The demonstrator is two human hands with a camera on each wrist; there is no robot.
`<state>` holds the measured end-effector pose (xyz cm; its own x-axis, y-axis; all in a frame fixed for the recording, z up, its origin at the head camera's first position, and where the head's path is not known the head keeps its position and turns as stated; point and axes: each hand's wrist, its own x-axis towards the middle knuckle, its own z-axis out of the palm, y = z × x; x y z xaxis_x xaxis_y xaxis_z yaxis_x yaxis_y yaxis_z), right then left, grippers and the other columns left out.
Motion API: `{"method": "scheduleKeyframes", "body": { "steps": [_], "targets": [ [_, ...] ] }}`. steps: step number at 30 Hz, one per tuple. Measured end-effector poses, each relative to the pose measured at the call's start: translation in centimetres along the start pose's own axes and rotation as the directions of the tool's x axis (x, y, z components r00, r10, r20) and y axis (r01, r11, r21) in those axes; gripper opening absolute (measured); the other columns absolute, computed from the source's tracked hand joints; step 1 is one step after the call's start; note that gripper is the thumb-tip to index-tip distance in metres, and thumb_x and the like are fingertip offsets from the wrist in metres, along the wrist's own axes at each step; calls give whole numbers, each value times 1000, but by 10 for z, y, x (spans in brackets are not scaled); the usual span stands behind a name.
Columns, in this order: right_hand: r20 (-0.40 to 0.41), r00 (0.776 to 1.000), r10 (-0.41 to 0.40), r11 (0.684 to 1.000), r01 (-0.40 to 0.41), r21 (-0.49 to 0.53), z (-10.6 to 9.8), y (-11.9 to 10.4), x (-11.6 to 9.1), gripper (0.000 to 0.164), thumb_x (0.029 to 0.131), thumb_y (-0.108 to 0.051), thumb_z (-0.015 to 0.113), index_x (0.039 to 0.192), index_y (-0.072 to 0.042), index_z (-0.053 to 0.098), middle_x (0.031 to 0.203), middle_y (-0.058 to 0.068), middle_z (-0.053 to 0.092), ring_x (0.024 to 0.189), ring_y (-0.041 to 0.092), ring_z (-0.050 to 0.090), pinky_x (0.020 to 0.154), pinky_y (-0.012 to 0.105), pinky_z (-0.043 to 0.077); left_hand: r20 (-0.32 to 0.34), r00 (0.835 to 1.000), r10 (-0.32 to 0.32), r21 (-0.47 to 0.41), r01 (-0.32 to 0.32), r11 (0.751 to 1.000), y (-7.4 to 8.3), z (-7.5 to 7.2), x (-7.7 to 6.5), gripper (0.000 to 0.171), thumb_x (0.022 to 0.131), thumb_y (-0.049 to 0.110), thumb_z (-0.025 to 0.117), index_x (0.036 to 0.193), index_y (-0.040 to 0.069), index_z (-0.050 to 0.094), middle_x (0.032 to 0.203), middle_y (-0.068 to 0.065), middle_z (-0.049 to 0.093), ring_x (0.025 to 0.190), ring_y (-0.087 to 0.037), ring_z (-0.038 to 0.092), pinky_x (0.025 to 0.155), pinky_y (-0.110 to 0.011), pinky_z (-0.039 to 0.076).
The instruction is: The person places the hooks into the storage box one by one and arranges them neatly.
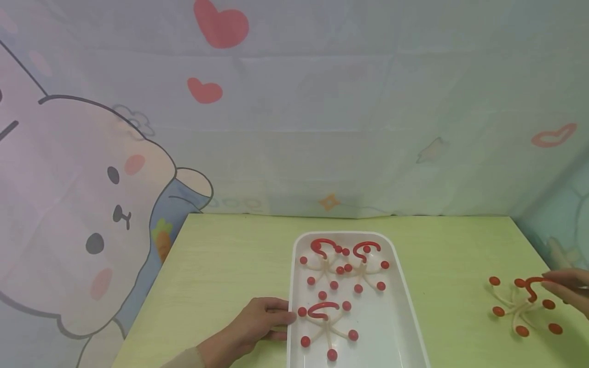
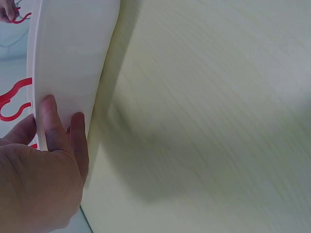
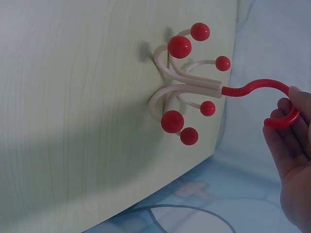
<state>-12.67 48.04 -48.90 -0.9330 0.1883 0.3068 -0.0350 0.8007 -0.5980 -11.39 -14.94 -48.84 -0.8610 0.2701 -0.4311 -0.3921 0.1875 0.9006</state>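
Note:
At the right of the head view, my right hand point(image 1: 571, 290) pinches the red hook end of a multi-arm hook hanger point(image 3: 206, 89). Its pale arms curve out to several red balls and point down at the table. My left hand point(image 1: 258, 323) grips the left wall of a white tray point(image 1: 384, 327), thumb at the rim and fingers along the outside, as the left wrist view shows. Three similar hangers lie in the tray: one at the back left point(image 1: 325, 265), one at the back right point(image 1: 363, 267) and one nearer the front point(image 1: 327, 323).
The pale green wood-grain table point(image 1: 230, 255) runs to both sides of the tray. Behind it hangs a printed cloth point(image 1: 299, 128) with hearts and a cartoon animal. The table's right edge lies close to the held hanger.

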Motion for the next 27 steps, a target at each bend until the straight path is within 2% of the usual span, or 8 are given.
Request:
{"method": "scheduleKeyframes", "body": {
  "steps": [2, 4, 8, 11, 15, 18, 24, 27],
  "targets": [
    [-13, 1000, -11, 1000, 12, 17, 0, -2, 0, 16, 102, -5, 73, 97, 10, 72, 80, -44, 52, 65, -18, 54, 50, 10, 50, 2, 1000, 2, -2, -2, 1000, 0, 0, 0, 39, 98, 9, 77, 129, -13, 66, 118, -17, 76, 103, -28, 76, 83, -39, 69],
    [-26, 999, -23, 999, 24, 41, 0, -3, -1, 13, 102, -4, 73, 89, -7, 76, 79, -44, 53, 65, -18, 54, 50, 9, 49, 4, 1000, 4, -3, -4, 1000, -1, 0, 0, 39, 98, 9, 77, 129, -13, 67, 117, -17, 76, 103, -29, 76, 84, -39, 69],
    [-51, 997, -52, 995, 57, 87, 0, -7, -2, 36, 101, -2, 73, 83, -33, 72, 79, -46, 54, 64, -20, 55, 49, 8, 49, 4, 1000, 3, -5, -3, 1000, -1, 0, 0, 39, 98, 9, 77, 129, -13, 67, 117, -17, 76, 103, -28, 76, 84, -40, 69],
    [-63, 995, -77, 993, 82, 84, 0, -13, -1, 28, 101, -3, 73, 84, -24, 75, 78, -46, 54, 62, -18, 56, 48, 9, 49, 3, 1000, 4, -6, -4, 1000, -1, 0, 1, 39, 98, 9, 77, 129, -13, 67, 117, -17, 76, 102, -27, 76, 83, -40, 69],
    [-56, 993, -106, 994, 106, 6, 0, -27, 1, 11, 100, -2, 74, 91, 5, 76, 77, -41, 56, 61, -16, 54, 47, 10, 49, 1, 1000, 8, -7, -8, 1000, -2, 0, 1, 39, 97, 9, 78, 128, -12, 68, 117, -17, 77, 102, -27, 76, 83, -40, 69],
    [-44, 989, -142, 990, 141, -21, 0, -42, 6, 9, 96, 6, 75, 98, 15, 74, 79, -42, 55, 63, -18, 53, 48, 9, 48, -1, 1000, 9, -8, -9, 1000, -1, 0, 0, 38, 97, 9, 77, 127, -12, 68, 117, -17, 77, 102, -27, 77, 83, -40, 69],
    [-40, 953, -302, 952, 303, 36, -3, -73, 13, 7, 92, 7, 78, 97, 12, 75, 88, -44, 55, 71, -23, 54, 53, 5, 48, -3, 1000, 6, -7, -6, 1000, 2, 1, -2, 37, 98, 8, 77, 127, -13, 68, 116, -18, 77, 103, -29, 77, 83, -40, 69],
    [-35, 924, -381, 925, 380, -14, -6, -90, 16, 12, 87, 4, 85, 97, 5, 79, 92, -44, 56, 78, -26, 53, 61, 0, 48, -1, 1000, 8, -9, -8, 1000, 2, 1, -2, 37, 98, 8, 76, 128, -13, 67, 117, -19, 76, 103, -29, 77, 83, -41, 69]
  ]
}}
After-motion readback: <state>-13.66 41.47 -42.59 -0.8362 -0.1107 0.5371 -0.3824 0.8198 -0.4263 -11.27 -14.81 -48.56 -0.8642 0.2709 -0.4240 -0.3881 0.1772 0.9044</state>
